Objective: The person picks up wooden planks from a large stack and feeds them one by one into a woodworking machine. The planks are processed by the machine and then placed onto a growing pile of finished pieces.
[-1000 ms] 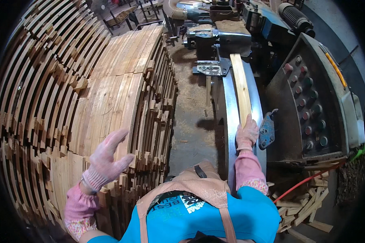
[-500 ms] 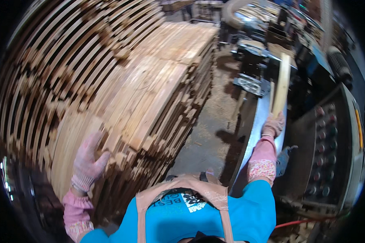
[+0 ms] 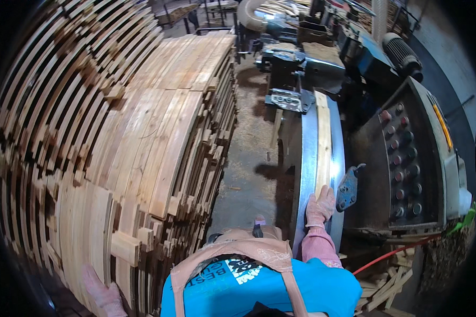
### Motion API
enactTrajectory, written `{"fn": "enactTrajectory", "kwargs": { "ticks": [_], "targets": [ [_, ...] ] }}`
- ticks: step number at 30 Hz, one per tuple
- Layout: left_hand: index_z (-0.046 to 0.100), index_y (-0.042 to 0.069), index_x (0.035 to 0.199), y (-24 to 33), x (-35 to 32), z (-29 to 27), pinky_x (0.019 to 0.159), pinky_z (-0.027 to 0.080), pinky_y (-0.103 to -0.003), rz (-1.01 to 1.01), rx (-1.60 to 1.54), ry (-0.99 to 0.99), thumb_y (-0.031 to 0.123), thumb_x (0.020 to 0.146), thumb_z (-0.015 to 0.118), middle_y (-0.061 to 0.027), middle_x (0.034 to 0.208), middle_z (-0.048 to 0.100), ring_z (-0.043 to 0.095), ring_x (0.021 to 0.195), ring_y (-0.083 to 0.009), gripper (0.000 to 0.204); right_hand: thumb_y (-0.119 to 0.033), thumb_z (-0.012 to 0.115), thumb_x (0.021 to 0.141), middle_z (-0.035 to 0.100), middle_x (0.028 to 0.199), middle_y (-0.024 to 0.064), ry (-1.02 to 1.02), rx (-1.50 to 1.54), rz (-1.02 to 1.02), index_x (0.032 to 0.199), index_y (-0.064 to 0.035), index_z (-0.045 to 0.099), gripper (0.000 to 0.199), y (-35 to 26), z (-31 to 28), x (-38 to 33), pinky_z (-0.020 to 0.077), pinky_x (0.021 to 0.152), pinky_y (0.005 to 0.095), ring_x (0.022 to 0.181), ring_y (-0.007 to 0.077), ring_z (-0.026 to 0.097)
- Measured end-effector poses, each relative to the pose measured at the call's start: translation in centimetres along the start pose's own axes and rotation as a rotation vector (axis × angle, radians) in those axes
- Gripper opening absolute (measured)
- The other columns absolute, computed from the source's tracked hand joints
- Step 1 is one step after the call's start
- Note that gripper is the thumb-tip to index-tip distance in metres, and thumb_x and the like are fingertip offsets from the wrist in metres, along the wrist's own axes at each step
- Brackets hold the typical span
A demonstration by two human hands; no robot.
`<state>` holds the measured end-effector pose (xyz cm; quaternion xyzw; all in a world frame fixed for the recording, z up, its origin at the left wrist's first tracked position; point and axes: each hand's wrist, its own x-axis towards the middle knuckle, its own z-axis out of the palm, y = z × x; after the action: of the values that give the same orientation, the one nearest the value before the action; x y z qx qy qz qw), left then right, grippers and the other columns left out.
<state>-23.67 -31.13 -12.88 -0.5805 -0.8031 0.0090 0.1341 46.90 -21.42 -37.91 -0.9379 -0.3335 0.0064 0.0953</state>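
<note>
My right hand, in a pink knit glove, closes around the near end of a narrow wooden strip. This strip lies lengthwise on a shiny metal machine bed, its far end close to a cutter housing. At the lower left, my left hand, gloved the same way, has its fingers stretched out beside the near boards of a large wood stack. Nothing shows in its grasp; whether it touches the boards I cannot tell.
Right of the bed stands a control panel with rows of buttons, and a blue metal bracket juts at the bed's edge. A red hose runs above scrap wood. Sawdust lies on the floor between stack and machine.
The view has turned right. My right hand and the strip have come nearer, and the strip now lines up along the bed. My left hand has dropped toward the lower edge.
</note>
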Motion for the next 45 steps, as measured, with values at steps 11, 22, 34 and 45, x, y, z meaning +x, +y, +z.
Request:
{"fn": "enactTrajectory", "kwargs": {
  "ticks": [11, 22, 34, 45],
  "targets": [
    [0.050, 0.002, 0.150, 9.7, 5.9, -7.9, 0.112, 0.046, -0.047, 0.219, 0.151, 0.085, 0.005, 0.073, 0.073, -0.0230, 0.146, 0.056, 0.055, 0.133, -0.0403, 0.080, -0.028, 0.070, 0.091, 0.075, 0.114, 0.0125, 0.301, 0.085, -0.252, 0.124, -0.0139, 0.074, 0.036, -3.9, 3.8, 17.4, 0.0545, 0.095, 0.0448, 0.108, 0.0348, 0.067],
    [0.063, 0.012, 0.133, 32.0, 23.6, -10.3, 0.116, 0.041, -0.060, 1.262, 0.217, 0.453, 0.022, 0.095, 0.062, -0.0164, 0.136, 0.065, 0.064, 0.126, -0.0342, 0.040, -0.030, 0.086, 0.074, 0.063, 0.132, 0.0203, -0.100, 0.864, -1.587, 0.145, -0.0078, 0.055, 0.081, -24.1, -16.1, 4.6, 0.0517, 0.104, 0.0439, 0.121, 0.0386, 0.062],
    [0.063, 0.010, 0.129, 40.4, 22.9, -10.0, 0.120, 0.036, -0.059, 1.533, -0.261, 0.328, 0.023, 0.072, 0.077, -0.0156, 0.134, 0.062, 0.056, 0.131, -0.0365, 0.060, -0.026, 0.081, 0.082, 0.057, 0.136, 0.0202, -0.071, 0.227, 0.166, 0.152, -0.0089, 0.049, 0.078, -1.5, -2.5, -8.0, 0.0432, 0.110, 0.0496, 0.129, 0.0401, 0.053],
    [0.061, 0.009, 0.133, 33.9, 23.1, -7.9, 0.117, 0.039, -0.060, 1.215, -0.168, 0.098, 0.022, 0.070, 0.082, -0.0165, 0.135, 0.062, 0.059, 0.127, -0.0373, 0.067, -0.043, 0.071, 0.090, 0.051, 0.148, 0.0100, 0.456, 0.116, 0.114, 0.152, -0.0261, 0.047, 0.069, -6.9, 3.7, 19.6, 0.0477, 0.108, 0.0484, 0.132, 0.0335, 0.052]
  ]
}}
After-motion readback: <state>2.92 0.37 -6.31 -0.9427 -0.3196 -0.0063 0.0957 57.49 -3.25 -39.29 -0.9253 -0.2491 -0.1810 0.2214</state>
